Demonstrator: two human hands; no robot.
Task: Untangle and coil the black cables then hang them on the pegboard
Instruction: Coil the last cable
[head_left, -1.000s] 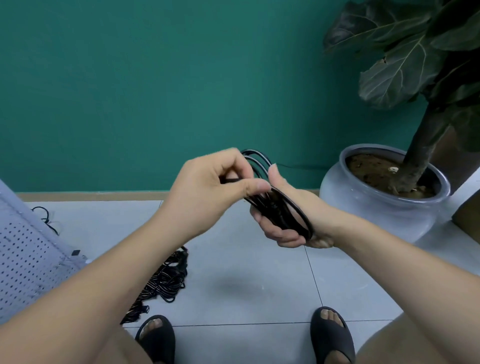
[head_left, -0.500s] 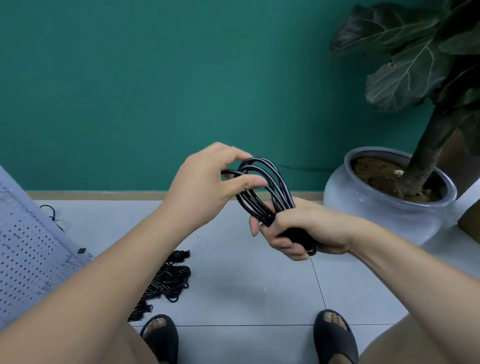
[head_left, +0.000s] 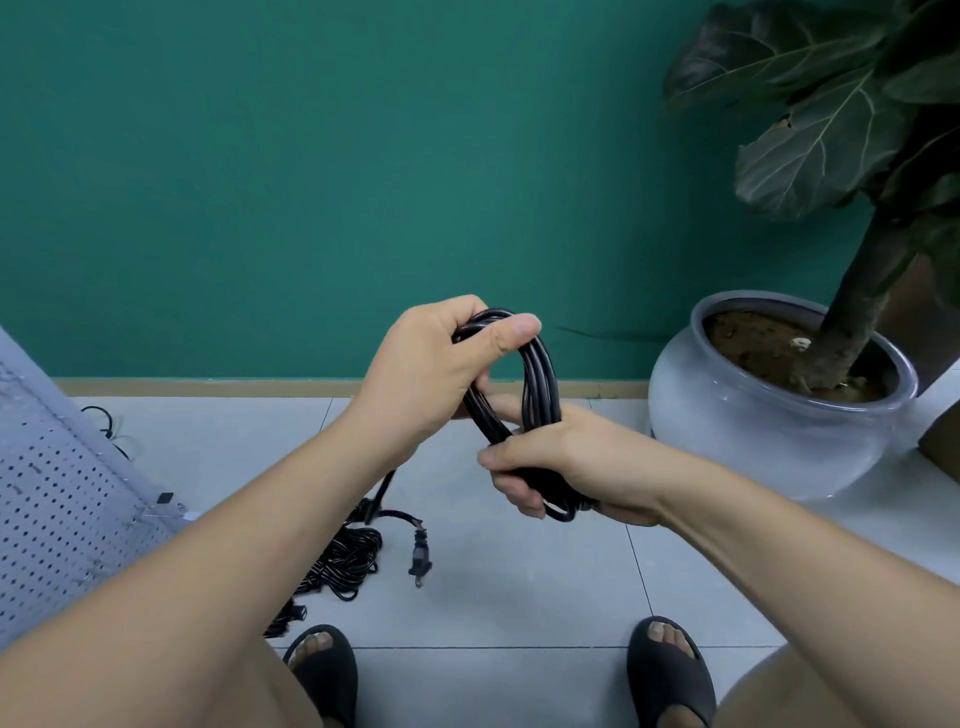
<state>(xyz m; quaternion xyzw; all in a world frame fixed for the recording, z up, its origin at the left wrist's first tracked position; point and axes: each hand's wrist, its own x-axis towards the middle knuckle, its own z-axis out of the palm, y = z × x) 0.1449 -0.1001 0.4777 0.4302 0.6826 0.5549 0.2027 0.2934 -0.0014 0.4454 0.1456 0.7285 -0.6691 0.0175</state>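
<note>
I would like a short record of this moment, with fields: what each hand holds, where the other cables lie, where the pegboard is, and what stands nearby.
left hand: grips the top of the black cable coil
right hand: grips the bottom of the same coil
loose cables: tangled pile on the floor, under the left forearm
plug: just right of the pile
pegboard: at the left edge, tilted
plant pot: on the floor, right side

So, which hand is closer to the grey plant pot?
The right hand. It grips the lower end of the coiled black cable, just left of the grey plant pot. The left hand holds the coil's top, farther left.
</note>
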